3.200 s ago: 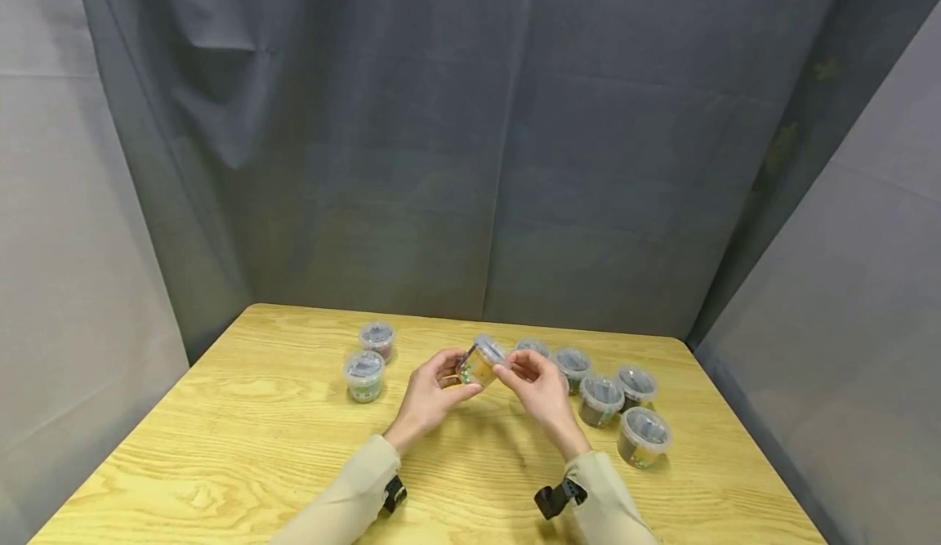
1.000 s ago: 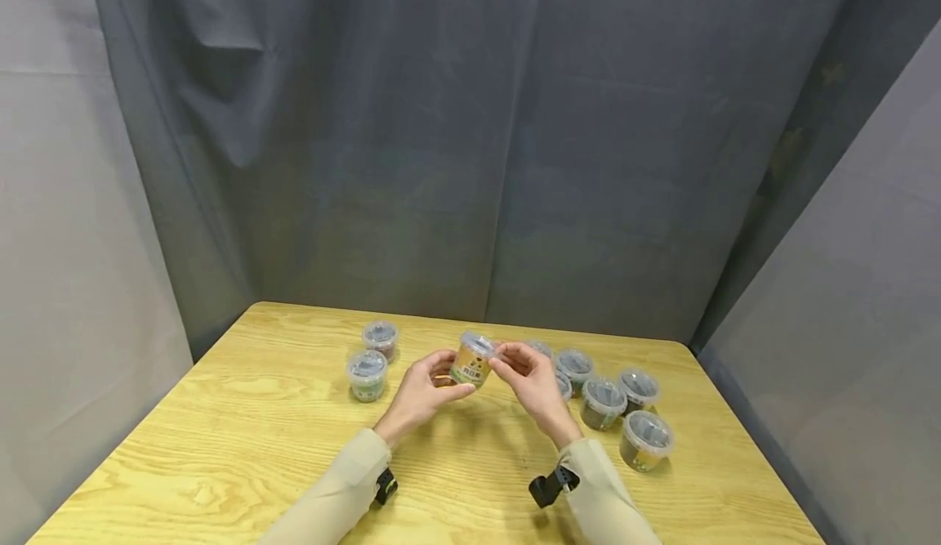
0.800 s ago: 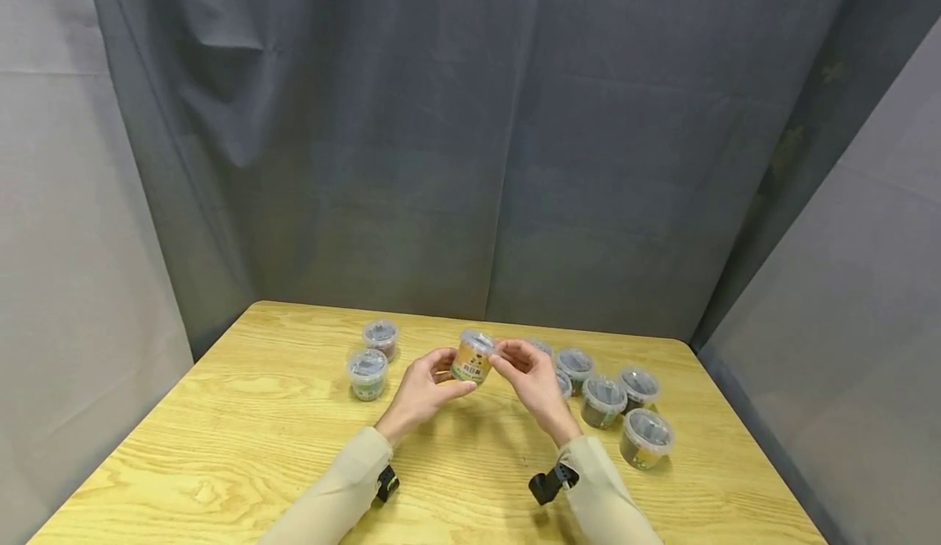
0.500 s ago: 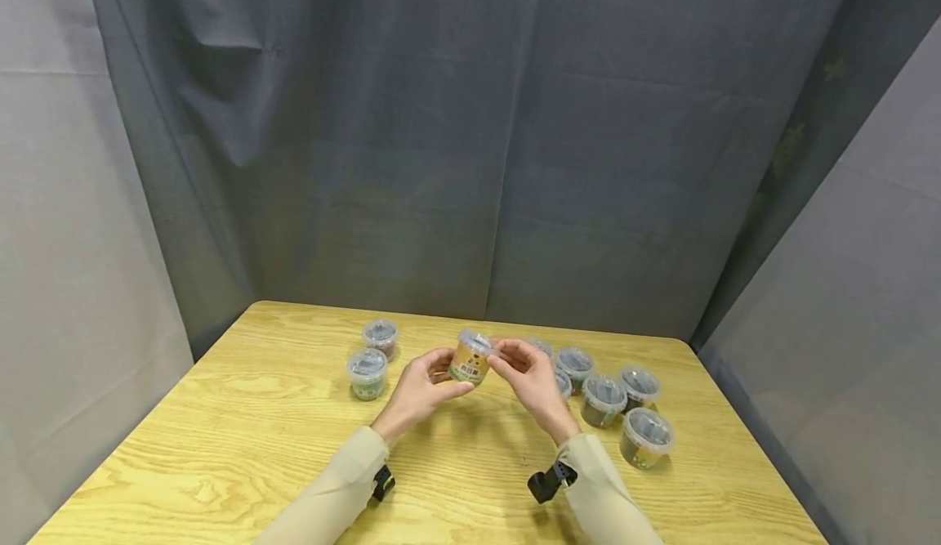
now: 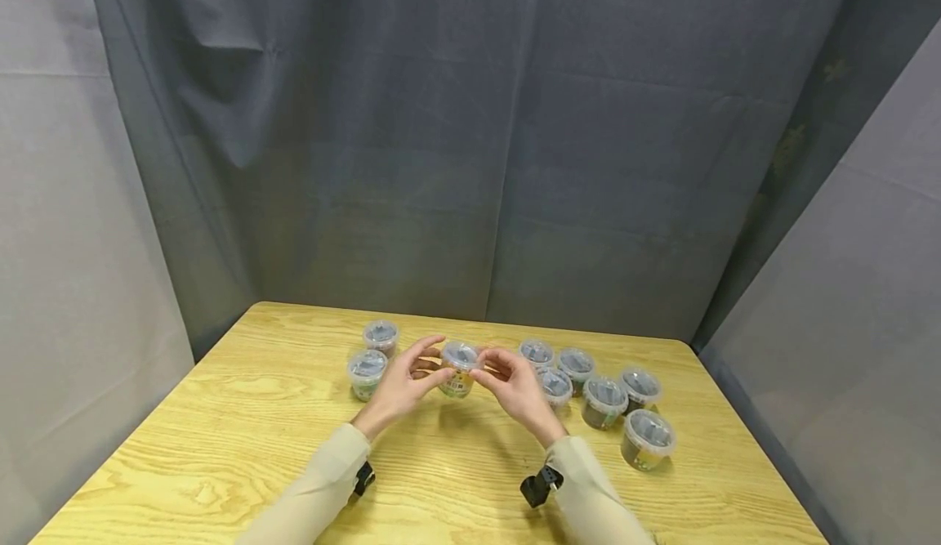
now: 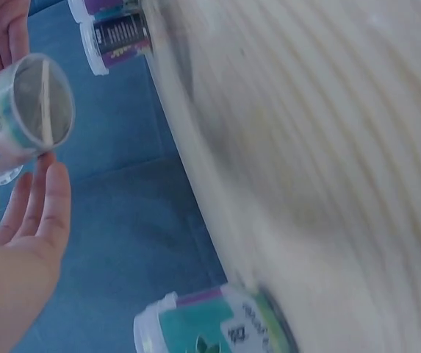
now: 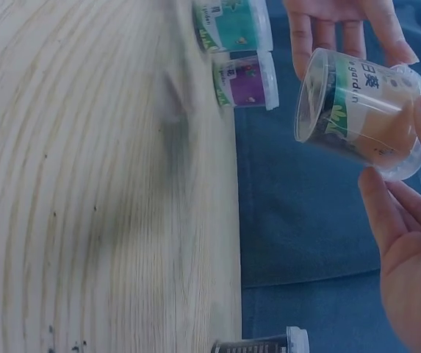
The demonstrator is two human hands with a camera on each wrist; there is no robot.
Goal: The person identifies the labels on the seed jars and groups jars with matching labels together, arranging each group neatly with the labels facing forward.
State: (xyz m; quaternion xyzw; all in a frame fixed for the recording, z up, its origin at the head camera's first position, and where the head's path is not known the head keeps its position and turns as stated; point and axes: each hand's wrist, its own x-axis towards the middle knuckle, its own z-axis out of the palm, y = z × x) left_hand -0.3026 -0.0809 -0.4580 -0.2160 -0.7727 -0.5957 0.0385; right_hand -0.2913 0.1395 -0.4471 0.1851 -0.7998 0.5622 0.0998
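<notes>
A clear lidded plastic tub (image 5: 458, 373) with an orange and green label is held upright above the table between both hands. My right hand (image 5: 518, 386) pinches it at the lid rim; in the right wrist view, thumb and fingertips meet the lid end of the tub (image 7: 364, 110). My left hand (image 5: 403, 381) is at the tub's left side, fingers spread and fairly straight, thumb right by its wall. In the left wrist view, the left fingertips (image 6: 56, 176) are near the tub's bottom edge, and a pale strip shows through the base.
On the wooden table (image 5: 220, 447), a green-labelled tub (image 5: 367, 373) and a purple-labelled tub (image 5: 380, 337) stand at left. Several more lidded tubs stand at right, the nearest a yellow-labelled tub (image 5: 647, 439). A grey curtain (image 5: 382, 161) hangs behind the table.
The tub has come left and down and turned from tilted to upright. The left hand has moved left, its fingers loosened from the tub. The right hand has moved left with the tub.
</notes>
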